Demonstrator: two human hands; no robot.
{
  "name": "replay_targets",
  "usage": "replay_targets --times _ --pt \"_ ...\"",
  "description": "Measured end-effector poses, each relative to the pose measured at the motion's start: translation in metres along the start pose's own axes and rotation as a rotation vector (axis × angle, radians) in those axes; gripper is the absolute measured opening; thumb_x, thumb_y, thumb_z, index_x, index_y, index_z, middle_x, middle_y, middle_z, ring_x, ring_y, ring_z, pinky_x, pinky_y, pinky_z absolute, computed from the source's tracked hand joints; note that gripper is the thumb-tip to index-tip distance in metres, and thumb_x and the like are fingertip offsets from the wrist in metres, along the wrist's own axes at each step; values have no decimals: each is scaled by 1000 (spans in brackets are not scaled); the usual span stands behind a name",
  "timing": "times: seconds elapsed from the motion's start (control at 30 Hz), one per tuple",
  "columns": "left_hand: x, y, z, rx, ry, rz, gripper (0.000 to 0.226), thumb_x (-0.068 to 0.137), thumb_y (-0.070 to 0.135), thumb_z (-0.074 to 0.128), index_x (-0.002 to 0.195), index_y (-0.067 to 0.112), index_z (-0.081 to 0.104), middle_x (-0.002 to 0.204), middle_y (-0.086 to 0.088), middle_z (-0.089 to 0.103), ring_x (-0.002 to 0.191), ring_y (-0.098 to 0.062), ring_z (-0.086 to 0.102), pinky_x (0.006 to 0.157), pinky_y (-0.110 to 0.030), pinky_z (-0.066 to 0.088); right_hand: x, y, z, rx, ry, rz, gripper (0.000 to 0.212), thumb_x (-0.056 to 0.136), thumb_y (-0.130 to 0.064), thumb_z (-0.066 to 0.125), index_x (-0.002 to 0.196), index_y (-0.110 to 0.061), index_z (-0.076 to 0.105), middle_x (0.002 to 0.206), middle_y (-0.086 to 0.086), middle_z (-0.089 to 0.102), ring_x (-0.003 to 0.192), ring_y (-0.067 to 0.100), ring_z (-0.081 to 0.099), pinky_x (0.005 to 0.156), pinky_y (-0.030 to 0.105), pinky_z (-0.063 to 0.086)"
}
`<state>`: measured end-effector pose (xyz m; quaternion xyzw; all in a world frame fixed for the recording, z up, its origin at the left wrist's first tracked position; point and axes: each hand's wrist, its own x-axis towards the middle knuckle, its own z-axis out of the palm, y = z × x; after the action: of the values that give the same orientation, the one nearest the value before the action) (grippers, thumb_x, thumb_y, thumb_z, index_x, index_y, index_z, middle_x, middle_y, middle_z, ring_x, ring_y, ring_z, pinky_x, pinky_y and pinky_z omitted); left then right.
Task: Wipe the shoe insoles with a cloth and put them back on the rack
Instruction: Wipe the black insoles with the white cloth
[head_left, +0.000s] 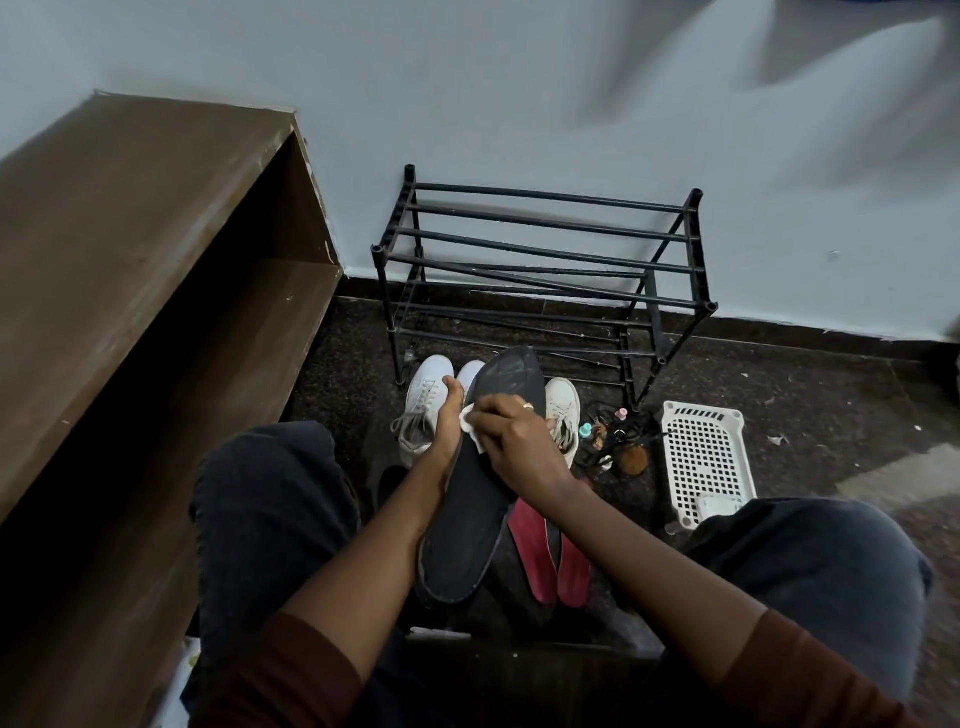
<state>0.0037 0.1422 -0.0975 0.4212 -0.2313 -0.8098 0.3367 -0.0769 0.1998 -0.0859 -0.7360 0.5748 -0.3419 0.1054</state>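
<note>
Here, the left hand (445, 415) grips the dark insole (467, 514) at centre frame, steadying it so the right hand (511, 439) can press the pinched cloth (470, 422) across it.

The top bars of the black rack (540, 196) in the upper centre lie open from above; the straight way there from the frame's centre is blocked by the dark insole (467, 530), gripped by the left hand (445, 421), with the right hand (514, 441) pinching a cloth (469, 422) on it; white shoes (422, 405) stand just before the rack's foot; small clutter (613, 441) and a white basket (706, 457) crowd the right centre; floor (810, 384) lies open at the right; a brown shelf (156, 270) walls the left.
</note>
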Motion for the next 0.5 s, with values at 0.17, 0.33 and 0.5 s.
replay_targets --times 0.17,0.33,0.5 --pt "4 -2 2 -79 -41 3 77 96 51 19 66 0 68 57 -10 66 53 -13 66 51 -15 52 16 11 0 -84 58 104 15 79 -4 57 83 -2 72 85 13 66 71 33 62 64 32 49" --pt "9 -2 6 -208 -59 -5 79 99 51 16 73 4 74 76 -10 68 74 -15 67 75 -23 51 47 21 -5 -155 87 210 16 82 -3 57 81 1 72 86 18 64 76 38 58 66 37 49" --pt "14 1 0 -209 -29 -51 74 94 61 17 88 10 71 89 -11 66 86 -18 64 86 -28 44 51 23 -5 -118 98 240 16 85 -2 56 84 1 71 91 18 64 81 36 59 69 37 48"
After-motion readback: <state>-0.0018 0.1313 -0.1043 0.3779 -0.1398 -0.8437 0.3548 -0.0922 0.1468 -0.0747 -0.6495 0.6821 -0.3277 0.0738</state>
